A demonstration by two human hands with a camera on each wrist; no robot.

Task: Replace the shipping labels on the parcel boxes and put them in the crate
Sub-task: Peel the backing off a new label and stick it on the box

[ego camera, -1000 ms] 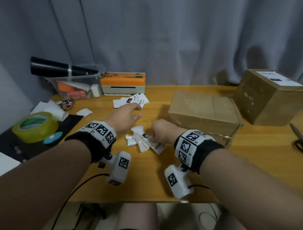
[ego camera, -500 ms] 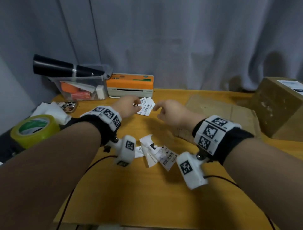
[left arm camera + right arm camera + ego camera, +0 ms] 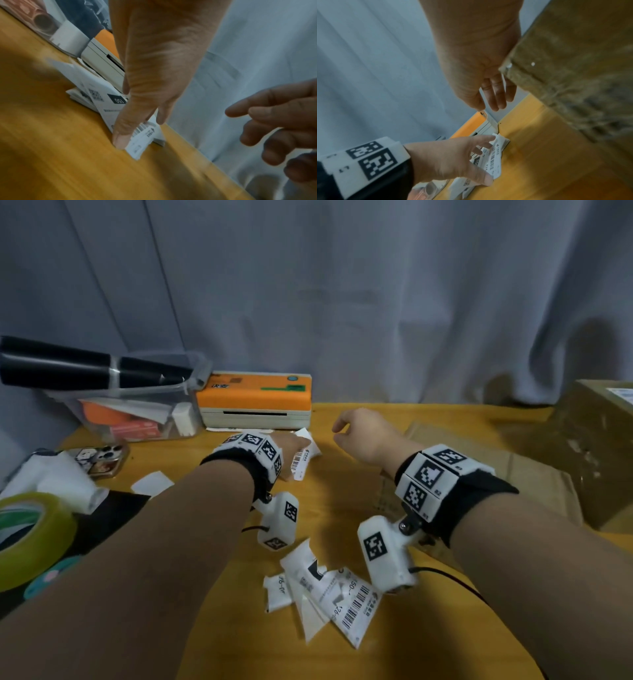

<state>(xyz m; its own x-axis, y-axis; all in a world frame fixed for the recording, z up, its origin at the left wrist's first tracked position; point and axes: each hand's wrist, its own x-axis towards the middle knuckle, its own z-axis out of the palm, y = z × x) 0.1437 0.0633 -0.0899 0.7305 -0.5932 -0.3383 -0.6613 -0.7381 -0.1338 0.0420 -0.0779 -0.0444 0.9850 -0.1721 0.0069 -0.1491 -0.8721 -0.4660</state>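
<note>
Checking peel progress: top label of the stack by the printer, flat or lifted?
Lifted. The left hand thumb pins the top label at its near end; its far end rises off the label stack.

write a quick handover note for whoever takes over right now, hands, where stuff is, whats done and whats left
Left hand: thumb and fingers on the top label of the fresh label stack, in front of the orange printer.
Right hand: empty, relaxed, hovering beside the stack.
Flat parcel box lies under the right wrist, bare on top; second box at far right carries a label.
Torn old label scraps lie near the table's front.
Done: old label apparently stripped off.
Left: stick the new label, do the other box, crate both. No crate in view.
</note>
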